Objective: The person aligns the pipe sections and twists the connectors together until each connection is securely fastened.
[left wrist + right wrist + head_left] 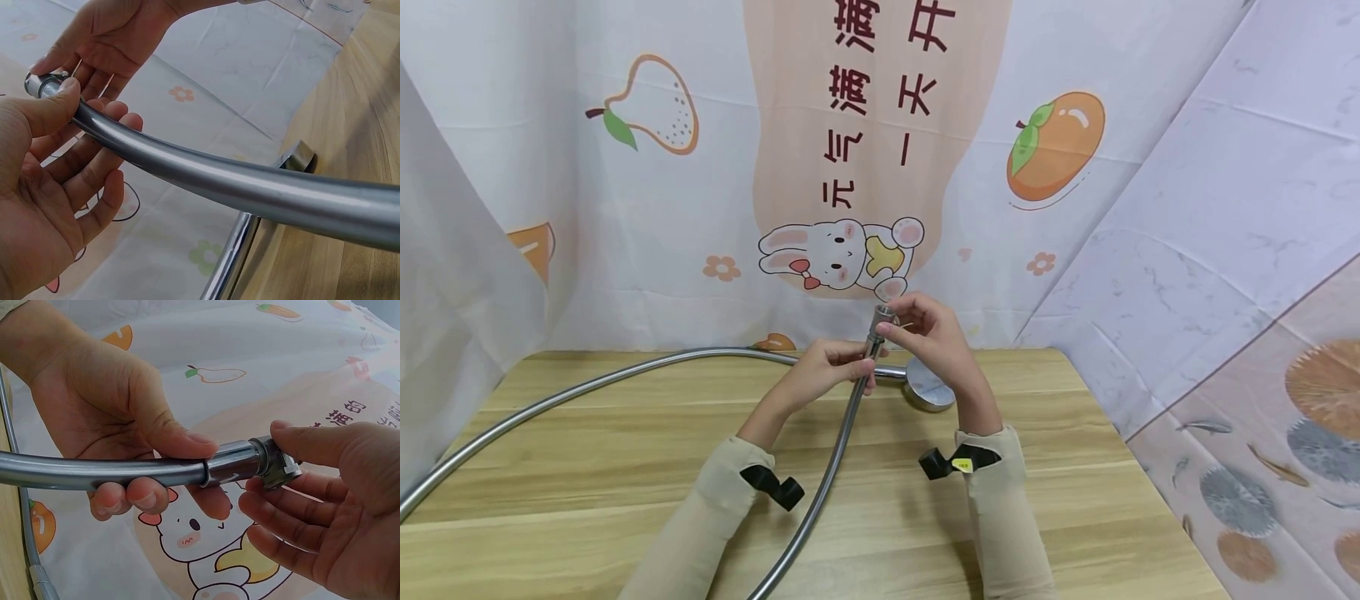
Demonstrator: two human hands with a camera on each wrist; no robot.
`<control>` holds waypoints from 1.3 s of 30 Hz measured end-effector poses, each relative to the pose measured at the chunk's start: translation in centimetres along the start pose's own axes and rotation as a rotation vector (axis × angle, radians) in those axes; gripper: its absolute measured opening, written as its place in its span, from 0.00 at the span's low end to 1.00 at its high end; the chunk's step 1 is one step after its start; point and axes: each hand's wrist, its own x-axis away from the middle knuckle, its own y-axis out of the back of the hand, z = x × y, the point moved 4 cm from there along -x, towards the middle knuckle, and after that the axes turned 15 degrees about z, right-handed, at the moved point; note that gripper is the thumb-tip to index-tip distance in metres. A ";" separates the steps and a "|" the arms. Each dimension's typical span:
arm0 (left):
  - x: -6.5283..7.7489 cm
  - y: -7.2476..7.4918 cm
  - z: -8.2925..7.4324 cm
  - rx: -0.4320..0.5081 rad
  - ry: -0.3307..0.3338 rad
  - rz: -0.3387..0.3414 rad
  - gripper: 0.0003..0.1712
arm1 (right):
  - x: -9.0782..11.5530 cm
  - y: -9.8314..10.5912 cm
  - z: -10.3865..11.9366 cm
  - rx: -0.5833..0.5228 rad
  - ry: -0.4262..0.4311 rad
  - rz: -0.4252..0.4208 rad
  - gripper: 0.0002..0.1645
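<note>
A grey metal shower hose (838, 450) rises from the front edge of the table to both hands. My left hand (823, 372) grips it just below its end, thumb on the near side and fingers behind. On that end sits a short chrome ferrule (232, 464), with a wider metal fitting (275, 464) beyond it. My right hand (934, 337) pinches this fitting between thumb and fingers. Its hollow opening faces up in the head view. Behind the hands a round chrome shower head (929, 388) lies on the table, its handle (231, 259) pointing left.
The hose's other stretch (587, 385) curves across the left of the wooden table (1075, 500), from the shower head's handle side. A printed white curtain (662, 208) hangs along the back edge. Each wrist wears a black camera mount (782, 492).
</note>
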 end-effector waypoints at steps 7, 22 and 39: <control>0.1 0.2 -0.1 -0.008 0.006 -0.008 0.18 | 0.1 0.0 0.1 0.015 -0.031 0.008 0.14; 0.1 0.2 -0.1 0.006 0.024 -0.012 0.19 | 0.4 0.3 0.3 0.030 -0.064 0.048 0.14; 0.2 0.3 -0.1 -0.001 0.023 -0.015 0.19 | 0.7 0.6 0.4 0.038 -0.087 0.078 0.14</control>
